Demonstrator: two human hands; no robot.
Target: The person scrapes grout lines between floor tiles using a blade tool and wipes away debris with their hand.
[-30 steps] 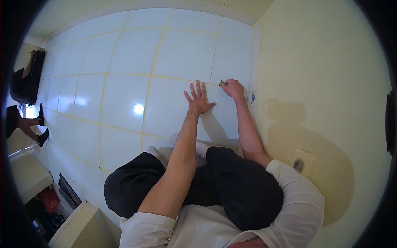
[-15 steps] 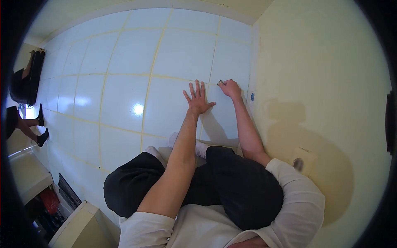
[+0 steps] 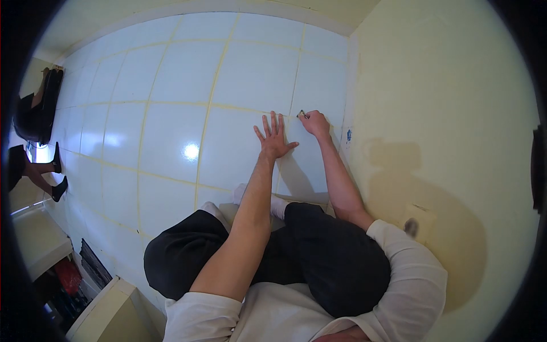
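Observation:
My left hand (image 3: 274, 142) lies flat on the pale blue tiled floor (image 3: 165, 131) with its fingers spread. To its right, my right hand (image 3: 316, 123) is closed around a small metal tool (image 3: 302, 114), which looks like a scraper. The tool's tip touches the floor at the yellowish grout line, near the point where two lines meet. Most of the tool is hidden by my fingers, so its full shape cannot be made out.
A yellowish wall (image 3: 433, 102) rises close on the right. Another person's legs and dark shoes (image 3: 58, 189) show at the far left, beside a black case (image 3: 51, 102). A cabinet (image 3: 114, 313) stands at the lower left.
My right hand has slid slightly left along the grout line with the metal tool. My left hand stays in the same place on the floor.

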